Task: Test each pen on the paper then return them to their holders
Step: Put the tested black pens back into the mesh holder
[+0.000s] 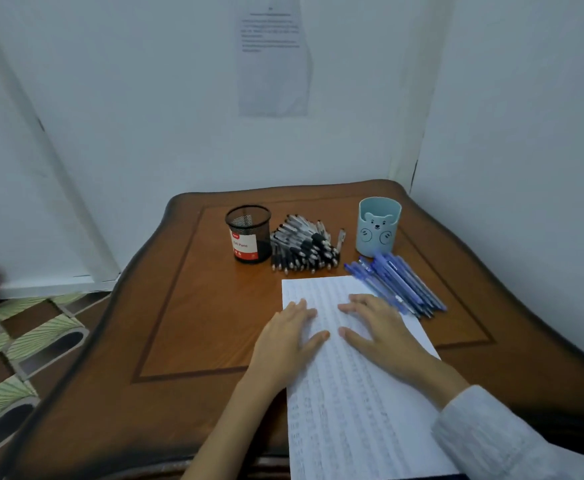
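Meanwhile, both hands, left (pixel 289 336) and right (pixel 379 329), lie spread flat on the white lined paper sheet (pixel 349 403), apparently steadying it before black (pixel 301 245) and blue plastic pens (pixel 399 284) are tested.

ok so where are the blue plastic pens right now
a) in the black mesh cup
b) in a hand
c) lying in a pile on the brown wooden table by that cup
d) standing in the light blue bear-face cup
C: the blue plastic pens lie piled on the brown wooden table in front of the light blue bear-face cup, with none standing in it.
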